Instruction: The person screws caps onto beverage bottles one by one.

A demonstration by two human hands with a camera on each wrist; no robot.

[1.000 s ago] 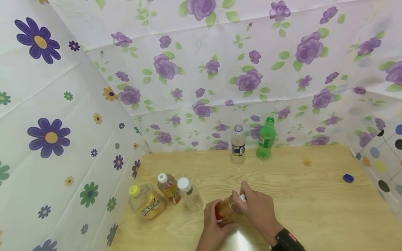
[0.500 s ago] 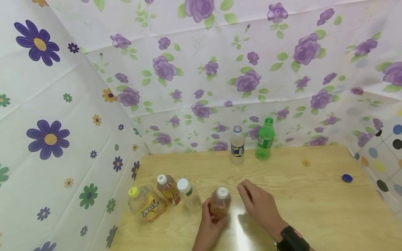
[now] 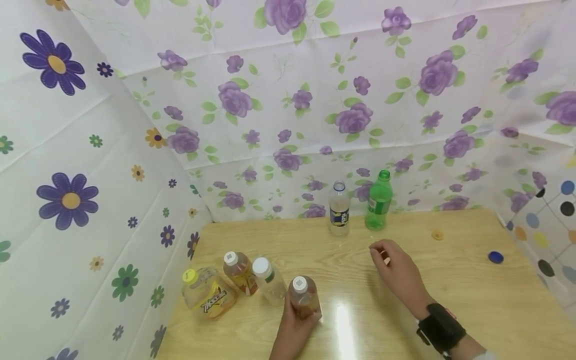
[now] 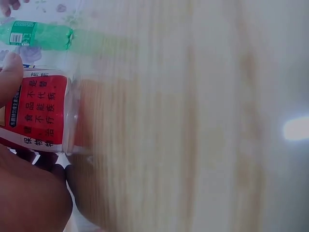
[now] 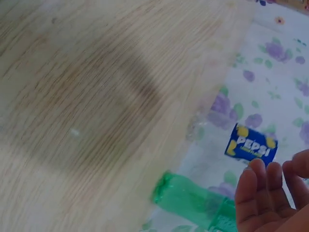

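Held a white-capped bottle (image 3: 306,300) in curled fingers of the left hand (image 3: 293,327), well forward of the counter's (image 3: 454,305) back edge. Had the right hand (image 3: 398,272) loosely bent, gripping nothing visible. Seemed partway along: had the Pepsi bottle (image 3: 339,216) and green bottle (image 3: 378,206) open at the back edge, yellow cap (image 3: 437,234) and blue cap (image 3: 496,257) loose toward the right edge; had four bottles capped, including three bottles (image 3: 243,275) near the left edge. Faced flowered sheeting (image 3: 270,90).

Red-labelled bottle (image 4: 43,113), green bottle (image 3: 379,204), purple-flowered cloth (image 3: 315,120)
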